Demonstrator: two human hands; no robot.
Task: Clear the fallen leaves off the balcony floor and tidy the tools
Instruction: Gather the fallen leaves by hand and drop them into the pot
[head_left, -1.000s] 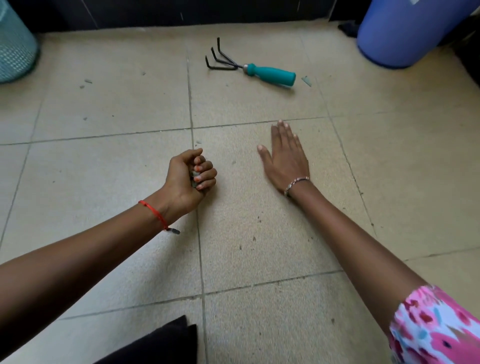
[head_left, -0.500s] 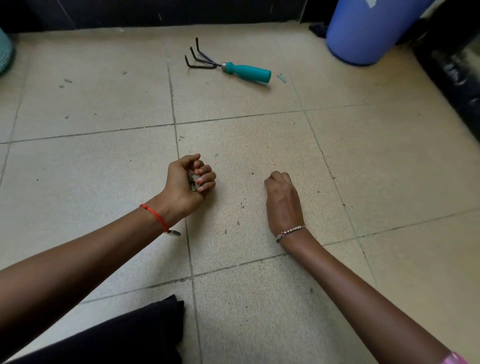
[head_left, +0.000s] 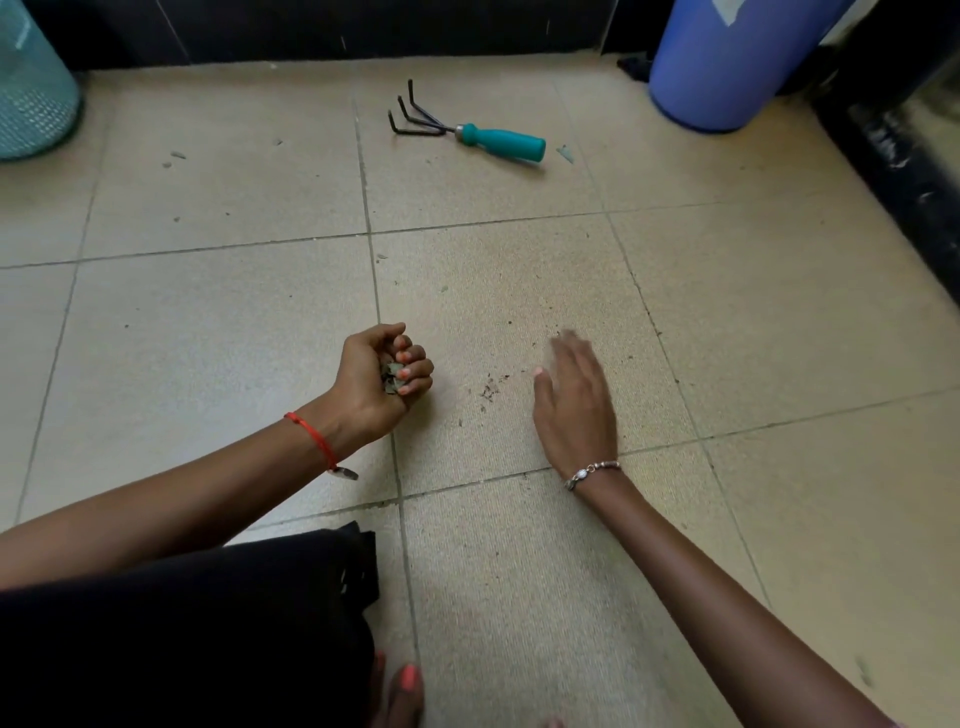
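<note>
Crumbs (head_left: 488, 388) lie swept together well short of the hand rake (head_left: 470, 132); right hand (head_left: 574, 405) has uncurled flat again, left hand (head_left: 374, 384) stays clenched round leaf bits (head_left: 390, 376): collecting continues.

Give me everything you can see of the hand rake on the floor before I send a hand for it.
The hand rake lies flat on the tiled floor near the far wall, and neither hand touches it. It has three dark metal tines, hooked at their tips and fanned to the left. They join at a short silvery collar. The handle is smooth and teal, looks like plastic, and points right and slightly toward the camera. A small greenish scrap sits just past the handle's end. Only the floor is in contact with the rake.
</note>
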